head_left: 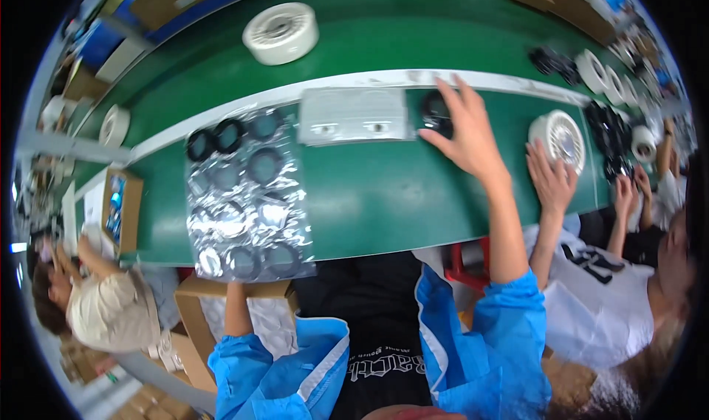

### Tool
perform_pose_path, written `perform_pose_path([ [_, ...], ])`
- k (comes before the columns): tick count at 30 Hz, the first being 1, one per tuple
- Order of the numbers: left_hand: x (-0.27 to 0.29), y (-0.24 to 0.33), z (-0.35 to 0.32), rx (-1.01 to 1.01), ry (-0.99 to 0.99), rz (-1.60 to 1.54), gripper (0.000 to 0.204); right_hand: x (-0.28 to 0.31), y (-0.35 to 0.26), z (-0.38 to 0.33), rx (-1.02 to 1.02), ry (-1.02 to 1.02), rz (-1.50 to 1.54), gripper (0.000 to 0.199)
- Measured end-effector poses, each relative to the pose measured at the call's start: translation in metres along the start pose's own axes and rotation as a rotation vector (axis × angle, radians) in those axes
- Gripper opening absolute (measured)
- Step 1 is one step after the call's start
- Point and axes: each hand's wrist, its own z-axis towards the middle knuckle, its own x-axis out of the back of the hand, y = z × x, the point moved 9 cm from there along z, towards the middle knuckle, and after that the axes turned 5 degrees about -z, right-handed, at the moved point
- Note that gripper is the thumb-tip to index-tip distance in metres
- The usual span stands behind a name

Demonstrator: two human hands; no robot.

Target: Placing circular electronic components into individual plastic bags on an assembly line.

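Note:
My right hand [467, 128] is over the green work surface with its fingers spread. Its thumb and fingertips are around a black ring-shaped part [436, 113], which is partly hidden by the hand. To the left of that part lies a stack of clear, flat plastic bags [353, 117]. Further left is a shiny clear plastic sheet [247, 187] with several black rings in rows, its near end hanging over the table edge. Two darker rings [228, 134] are at its far left corner. My left forearm reaches up to the sheet's near end, where the hand is hidden.
A white wheel-like part [281, 33] sits on the green belt beyond the white rail [273, 93]. At the right, a co-worker's hand [552, 180] touches another white wheel [563, 143]. Cardboard boxes stand at the left [130, 212] and below the table edge [193, 316].

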Motion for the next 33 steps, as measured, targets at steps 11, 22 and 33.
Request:
perform_pose_path([
  [11,-0.009,0.035,-0.009,-0.006,0.103,0.389,0.045,0.028,-0.082,-0.017,0.065,-0.026,0.108,0.066],
  [22,-0.032,0.169,-0.042,0.193,-0.535,0.216,0.027,-0.03,-0.222,0.044,0.441,-0.152,0.377,0.03],
  [33,0.123,0.288,0.122,-0.115,0.013,-0.267,0.049,-0.168,-0.327,0.125,0.499,-0.067,0.098,0.037],
])
